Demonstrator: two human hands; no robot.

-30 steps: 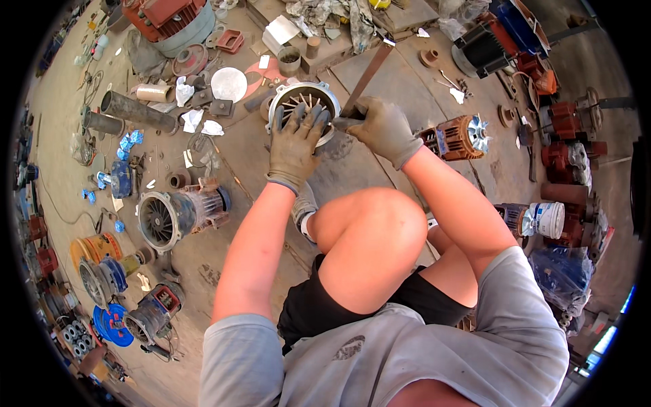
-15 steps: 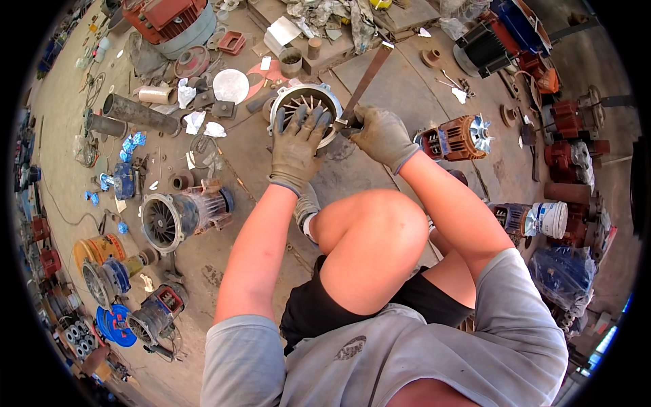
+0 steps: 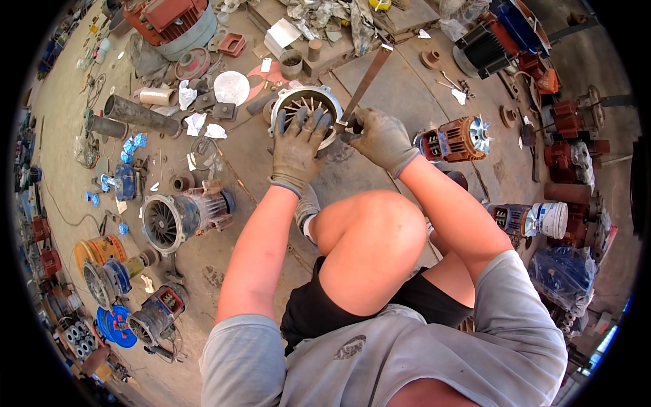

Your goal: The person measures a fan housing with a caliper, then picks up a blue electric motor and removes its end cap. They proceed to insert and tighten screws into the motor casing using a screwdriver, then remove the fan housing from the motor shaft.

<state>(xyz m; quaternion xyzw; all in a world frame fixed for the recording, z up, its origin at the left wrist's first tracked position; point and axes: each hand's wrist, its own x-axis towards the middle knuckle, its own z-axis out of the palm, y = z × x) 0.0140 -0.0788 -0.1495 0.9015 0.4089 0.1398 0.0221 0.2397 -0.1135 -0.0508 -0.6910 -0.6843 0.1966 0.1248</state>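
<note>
From where I stand, the nearest thing is the crouching person's raised knee (image 3: 380,227), with both gloved forearms reaching past it on either side. The left hand (image 3: 297,146) lies palm down with its fingers spread across the near part of a round metal housing (image 3: 310,102), holding nothing between them. The housing sits on the floor straight ahead of the person, its finned mouth facing up.

Just to the right, the right hand (image 3: 383,139) is curled closed on the lower end of a flat bar (image 3: 366,80); the fingertips are partly hidden, so I can't tell exactly how they press. That end stands beside the housing's right rim, though whether metal touches metal is unclear to me. The bar's long axis runs away from the grip, forward and slanting right, so nearly all its length lies beyond the right hand. That hand is clearly the nearer one to the bar; the left is on the housing, across the rim from it.

A rusty motor (image 3: 451,139) lies off to the right, and a grey motor (image 3: 186,216) to the left. Farther out I see a pale disc (image 3: 231,87), a dark pipe (image 3: 142,115) and a big red motor (image 3: 166,20).
</note>
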